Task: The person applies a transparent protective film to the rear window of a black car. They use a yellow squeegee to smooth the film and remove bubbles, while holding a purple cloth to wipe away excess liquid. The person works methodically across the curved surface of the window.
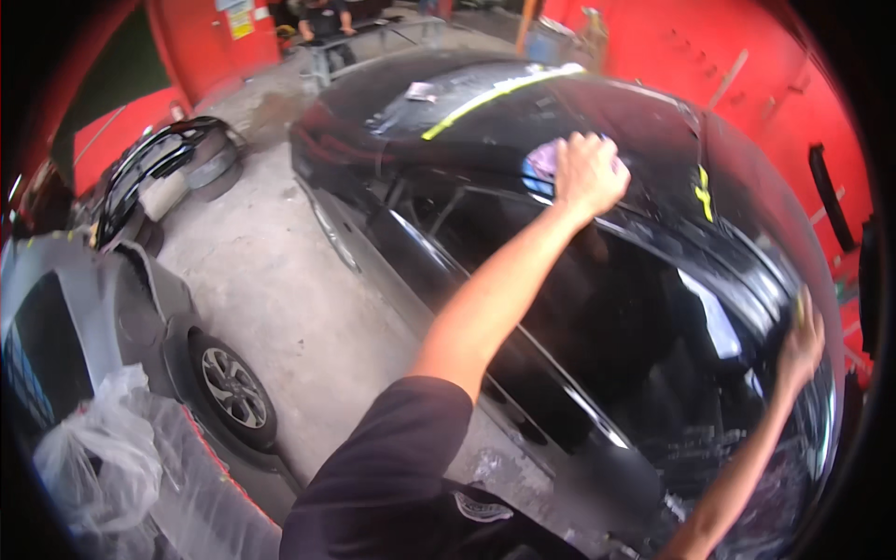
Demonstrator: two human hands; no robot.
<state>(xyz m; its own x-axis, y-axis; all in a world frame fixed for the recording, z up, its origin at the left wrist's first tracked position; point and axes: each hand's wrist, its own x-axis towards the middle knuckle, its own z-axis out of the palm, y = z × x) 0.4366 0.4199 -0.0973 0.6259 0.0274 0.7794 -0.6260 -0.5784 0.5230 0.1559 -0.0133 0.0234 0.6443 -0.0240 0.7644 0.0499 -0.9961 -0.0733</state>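
My left hand [590,175] is closed over a crumpled purple cloth [544,163], pressed to the roof edge of a black car [644,103] above the side windows. A bluish patch shows beside the cloth. Farther right, my right hand [803,345] is at the car's other end, its fingers bent and blurred. Something small and yellowish [804,303] shows at its fingertips, too unclear to name. A long yellow-green tape strip [495,98] lies across the car's far part, and a shorter yellow tape piece [704,193] sticks near the roof's right side. A small pinkish scrap [421,91] rests beyond the long strip.
To the left stands a grey car [159,289], partly draped in clear plastic sheeting [112,457]. Removed car parts [177,173] lie on the concrete floor [280,271] behind it. A person [325,23] stands at the back by a metal stand [373,37]. A red wall [775,84] runs along the right.
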